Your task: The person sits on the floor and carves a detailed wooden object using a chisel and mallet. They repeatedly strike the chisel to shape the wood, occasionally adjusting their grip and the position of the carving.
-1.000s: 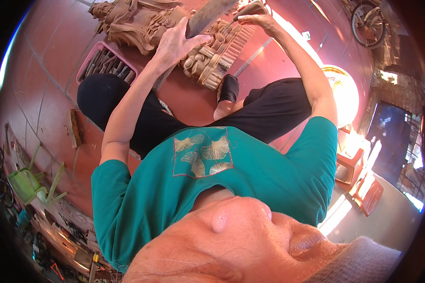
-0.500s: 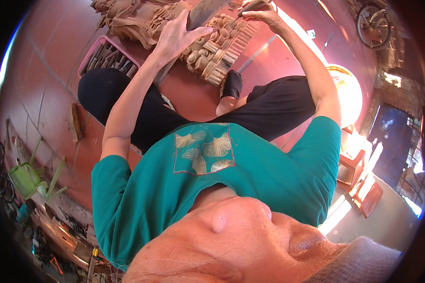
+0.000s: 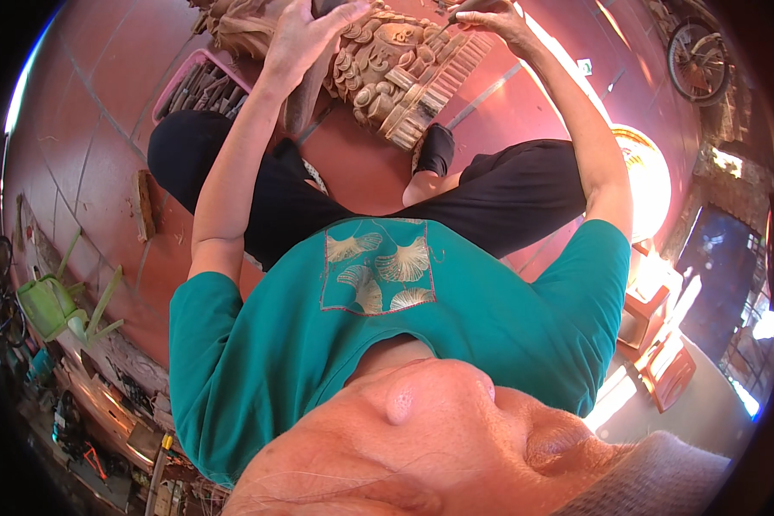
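Note:
A carved wooden piece [image 3: 393, 73] with scrolls, scales and a ribbed edge lies on the floor in front of me, its far part cut off by the picture's top. My left hand [image 3: 305, 39] grips a thick wooden mallet-like bar [image 3: 305, 95] at the carving's left side; the thumb stretches out over the carving. At the carving's far right, my right hand [image 3: 493, 23] is closed around a slim carving chisel [image 3: 443, 36]. The chisel's tip points down and left onto the wood, though whether it touches cannot be made out.
A pink basket [image 3: 160, 105] full of carving tools stands by my left knee. On the floor lies a wood offcut [image 3: 142, 206]. A green chair-like object [image 3: 47, 305] is farther left. To the right are a bright round object [image 3: 649, 185], red plastic stools [image 3: 666, 374] and a wheel [image 3: 697, 60].
My left hand and the wooden bar have shifted left and up, away from the chisel. The right hand stays near the carving's right side. The whole view has shifted slightly.

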Available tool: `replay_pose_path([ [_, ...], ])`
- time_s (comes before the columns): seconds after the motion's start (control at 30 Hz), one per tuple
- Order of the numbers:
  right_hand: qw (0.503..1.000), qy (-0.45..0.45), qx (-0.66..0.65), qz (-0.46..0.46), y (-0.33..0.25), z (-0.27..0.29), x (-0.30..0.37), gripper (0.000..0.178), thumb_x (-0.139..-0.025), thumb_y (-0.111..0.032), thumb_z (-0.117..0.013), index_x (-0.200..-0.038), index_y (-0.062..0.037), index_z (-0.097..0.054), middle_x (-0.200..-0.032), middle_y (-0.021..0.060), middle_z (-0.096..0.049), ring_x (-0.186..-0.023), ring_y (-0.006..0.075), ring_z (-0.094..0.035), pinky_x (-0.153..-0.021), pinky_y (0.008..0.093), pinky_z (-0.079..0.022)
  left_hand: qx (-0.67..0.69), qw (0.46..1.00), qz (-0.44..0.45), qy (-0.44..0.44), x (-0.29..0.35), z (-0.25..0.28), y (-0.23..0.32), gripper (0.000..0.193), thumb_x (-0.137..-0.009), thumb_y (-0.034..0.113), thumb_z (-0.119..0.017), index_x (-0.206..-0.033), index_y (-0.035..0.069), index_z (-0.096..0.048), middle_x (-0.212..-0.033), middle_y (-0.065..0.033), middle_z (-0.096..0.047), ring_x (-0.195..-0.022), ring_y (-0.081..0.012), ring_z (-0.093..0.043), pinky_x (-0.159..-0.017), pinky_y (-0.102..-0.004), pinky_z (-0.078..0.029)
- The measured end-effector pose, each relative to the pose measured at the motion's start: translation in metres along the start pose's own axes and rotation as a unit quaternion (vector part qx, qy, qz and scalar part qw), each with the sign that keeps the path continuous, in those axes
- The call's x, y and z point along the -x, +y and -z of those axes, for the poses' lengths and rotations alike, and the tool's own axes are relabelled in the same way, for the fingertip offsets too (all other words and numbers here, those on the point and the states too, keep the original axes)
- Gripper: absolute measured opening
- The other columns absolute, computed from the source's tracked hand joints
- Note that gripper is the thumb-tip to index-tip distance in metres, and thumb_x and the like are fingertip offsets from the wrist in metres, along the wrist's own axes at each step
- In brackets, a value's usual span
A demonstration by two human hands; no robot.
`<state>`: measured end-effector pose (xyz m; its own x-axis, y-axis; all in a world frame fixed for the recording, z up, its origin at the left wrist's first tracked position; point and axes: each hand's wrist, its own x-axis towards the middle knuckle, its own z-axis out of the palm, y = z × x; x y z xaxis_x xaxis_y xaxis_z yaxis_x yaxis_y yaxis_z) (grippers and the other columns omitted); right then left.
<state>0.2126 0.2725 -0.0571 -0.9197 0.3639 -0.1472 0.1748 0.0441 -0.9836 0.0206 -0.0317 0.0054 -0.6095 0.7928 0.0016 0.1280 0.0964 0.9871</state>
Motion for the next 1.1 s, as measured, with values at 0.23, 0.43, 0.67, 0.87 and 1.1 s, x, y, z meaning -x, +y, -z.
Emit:
replay_pose_path([
  [0.23,1.000,-0.017,-0.008,0.005,-0.011,-0.024,-0.006,0.029,-0.087,-0.013,-0.083,-0.111,-0.0043,-0.071,-0.097,0.0089,-0.075,-0.091,0.0199,-0.073,-0.081,0.0343,-0.060,0.094,0.996,0.004,0.009,0.002,0.005,-0.001,0.031,-0.096,0.023,-0.075,-0.119,0.006,-0.063,-0.081,0.0046,-0.059,-0.061,-0.0037,-0.054,-0.052,-0.0214,-0.044],
  [0.43,0.993,-0.091,0.058,0.038,-0.035,-0.050,-0.002,0.021,-0.087,-0.011,-0.082,-0.104,-0.0041,-0.072,-0.096,0.0076,-0.075,-0.091,0.0173,-0.071,-0.083,0.0322,-0.058,0.063,0.998,0.022,0.002,0.009,0.005,0.002,0.034,-0.094,0.022,-0.075,-0.121,0.005,-0.063,-0.083,0.0035,-0.060,-0.064,-0.0046,-0.055,-0.054,-0.0220,-0.046],
  [0.67,0.991,-0.110,0.076,0.016,-0.030,-0.053,-0.002,0.023,-0.087,-0.013,-0.083,-0.105,-0.0048,-0.072,-0.096,0.0073,-0.075,-0.093,0.0168,-0.070,-0.084,0.0317,-0.056,0.003,0.999,-0.036,-0.018,0.009,0.000,-0.004,0.054,-0.090,0.023,-0.079,-0.133,-0.003,-0.059,-0.112,-0.0089,-0.068,-0.103,-0.0138,-0.064,-0.092,-0.0290,-0.051],
  [0.87,0.992,-0.107,0.068,0.004,-0.036,-0.055,0.001,0.023,-0.087,-0.012,-0.082,-0.106,-0.0033,-0.072,-0.097,0.0086,-0.075,-0.093,0.0175,-0.070,-0.085,0.0316,-0.056,-0.130,0.984,-0.122,0.012,0.010,-0.003,-0.010,0.069,-0.088,0.028,-0.080,-0.140,-0.008,-0.051,-0.128,-0.0218,-0.067,-0.121,-0.0279,-0.064,-0.103,-0.0378,-0.050],
  [1.1,0.990,-0.131,0.046,0.025,-0.027,-0.050,-0.003,0.022,-0.089,-0.009,-0.080,-0.108,-0.0023,-0.072,-0.099,0.0090,-0.075,-0.094,0.0178,-0.070,-0.086,0.0317,-0.057,-0.122,0.987,-0.094,-0.045,0.013,-0.003,0.003,0.071,-0.088,0.031,-0.080,-0.141,-0.008,-0.051,-0.126,-0.0255,-0.067,-0.121,-0.0317,-0.065,-0.103,-0.0402,-0.050],
])
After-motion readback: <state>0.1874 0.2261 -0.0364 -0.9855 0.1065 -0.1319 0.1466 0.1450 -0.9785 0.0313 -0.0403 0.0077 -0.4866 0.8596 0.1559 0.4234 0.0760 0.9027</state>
